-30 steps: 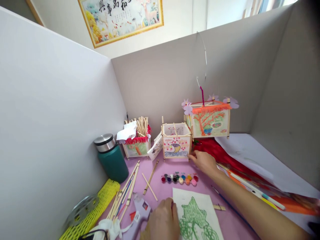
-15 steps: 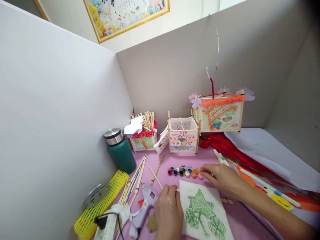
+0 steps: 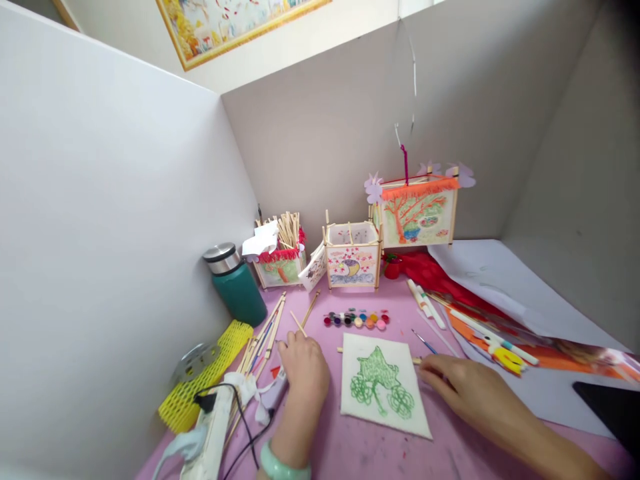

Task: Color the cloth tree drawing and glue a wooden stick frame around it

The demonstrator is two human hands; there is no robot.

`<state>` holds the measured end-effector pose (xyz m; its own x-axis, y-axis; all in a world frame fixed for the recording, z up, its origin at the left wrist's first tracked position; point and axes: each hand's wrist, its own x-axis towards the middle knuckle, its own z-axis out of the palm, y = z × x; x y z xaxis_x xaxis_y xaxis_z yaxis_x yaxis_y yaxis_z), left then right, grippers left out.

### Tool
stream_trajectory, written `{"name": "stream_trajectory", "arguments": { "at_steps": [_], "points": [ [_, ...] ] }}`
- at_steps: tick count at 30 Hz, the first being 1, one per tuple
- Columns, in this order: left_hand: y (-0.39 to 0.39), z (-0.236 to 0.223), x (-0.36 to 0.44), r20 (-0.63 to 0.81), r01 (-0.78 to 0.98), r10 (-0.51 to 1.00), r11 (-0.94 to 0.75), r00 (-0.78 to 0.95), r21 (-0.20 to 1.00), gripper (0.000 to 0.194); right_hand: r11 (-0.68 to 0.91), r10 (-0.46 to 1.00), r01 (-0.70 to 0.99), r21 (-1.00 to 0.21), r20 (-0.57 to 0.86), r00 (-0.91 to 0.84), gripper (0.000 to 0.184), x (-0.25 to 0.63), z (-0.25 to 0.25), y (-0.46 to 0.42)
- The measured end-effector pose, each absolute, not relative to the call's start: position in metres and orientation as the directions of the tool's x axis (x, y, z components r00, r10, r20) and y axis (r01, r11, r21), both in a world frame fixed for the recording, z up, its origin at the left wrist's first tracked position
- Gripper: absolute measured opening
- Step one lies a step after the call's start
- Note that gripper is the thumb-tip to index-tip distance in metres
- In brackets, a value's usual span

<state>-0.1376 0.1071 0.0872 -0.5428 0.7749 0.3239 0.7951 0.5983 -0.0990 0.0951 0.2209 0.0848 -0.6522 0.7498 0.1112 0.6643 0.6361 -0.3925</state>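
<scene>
A white sheet (image 3: 371, 420) with a green leaf-like drawing lies flat on the purple table. Ends of a wooden stick (image 3: 417, 361) poke out from under its sides. Beside its right edge, my right hand (image 3: 463, 387) rests with fingers stretched, near that stick end and holding nothing I can see. My left hand (image 3: 303, 370), with a pale green bangle (image 3: 283, 464) on the wrist, is left of the sheet. Its fingers curl down over a thin stick (image 3: 297, 322), and their tips are hidden. A glue gun (image 3: 274, 392) is partly covered by that hand.
Paint pots (image 3: 357, 321) stand behind the sheet. Farther back are a square stick frame (image 3: 353, 265), a stick-filled box (image 3: 280, 267) and a hanging lantern (image 3: 417, 217). At left are a green bottle (image 3: 240, 293) and a power strip (image 3: 214, 433). A paintbrush (image 3: 424, 341) lies right.
My left hand has moved left, off the sheet's edge toward the loose sticks. My right hand has drawn back from the paints to the sheet's right side. The view has shifted slightly.
</scene>
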Motion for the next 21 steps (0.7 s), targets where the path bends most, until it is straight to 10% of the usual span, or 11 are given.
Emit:
{"name": "stream_trajectory", "arguments": {
  "at_steps": [13, 21],
  "points": [
    [0.066, 0.118, -0.084, 0.421, 0.801, 0.704, 0.589, -0.572, 0.105, 0.024, 0.576, 0.650, 0.462, -0.674, 0.035, -0.760, 0.029, 0.094, 0.096, 0.206],
    [0.022, 0.067, -0.032, 0.492, 0.829, 0.724, 0.197, -0.483, 0.524, 0.018, -0.038, 0.479, 0.205, -0.978, -0.198, -0.855, 0.030, 0.035, 0.092, 0.142]
  ]
}}
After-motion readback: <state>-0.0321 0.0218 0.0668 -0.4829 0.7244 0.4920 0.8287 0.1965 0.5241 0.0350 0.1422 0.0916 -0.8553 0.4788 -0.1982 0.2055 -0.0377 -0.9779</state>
